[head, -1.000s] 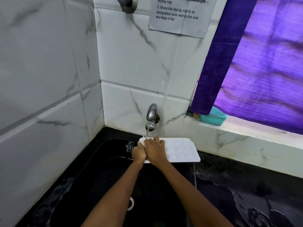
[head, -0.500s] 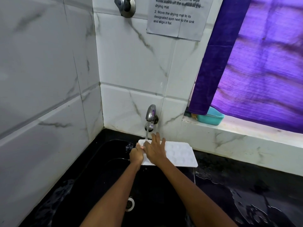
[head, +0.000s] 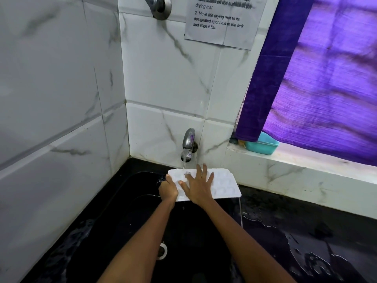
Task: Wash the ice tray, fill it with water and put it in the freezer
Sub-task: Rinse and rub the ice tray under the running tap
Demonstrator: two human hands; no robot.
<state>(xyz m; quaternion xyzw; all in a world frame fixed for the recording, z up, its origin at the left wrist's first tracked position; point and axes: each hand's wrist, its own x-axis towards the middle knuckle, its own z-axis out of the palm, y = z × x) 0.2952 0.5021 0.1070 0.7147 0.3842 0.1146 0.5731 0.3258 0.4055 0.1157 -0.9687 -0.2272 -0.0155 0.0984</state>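
Head view, 1 frame examined. White ice tray (head: 222, 185) is held level over the black sink (head: 126, 203), directly below the wall tap (head: 188, 140), which is running; the stream lands on the tray's far left corner. A thin thread of water falls from the tray's near right corner.

Left hand (head: 168, 189) is clamped on the tray's left short end, fingers curled over the edge. Right hand (head: 199, 186) lies flat on the tray's top face, fingers splayed and gripping nothing; judged to be rubbing the cavities.

Key relation: the tray's long axis runs left to right, extending rightward away from the left-hand grip, so most of its length is unsupported. The right hand is nearer the unwashed right half, which lies to its right.

Assessment: washing step in progress; filling and freezer not yet begun. Risk: the tray may tip at its free right end under downward pressure.
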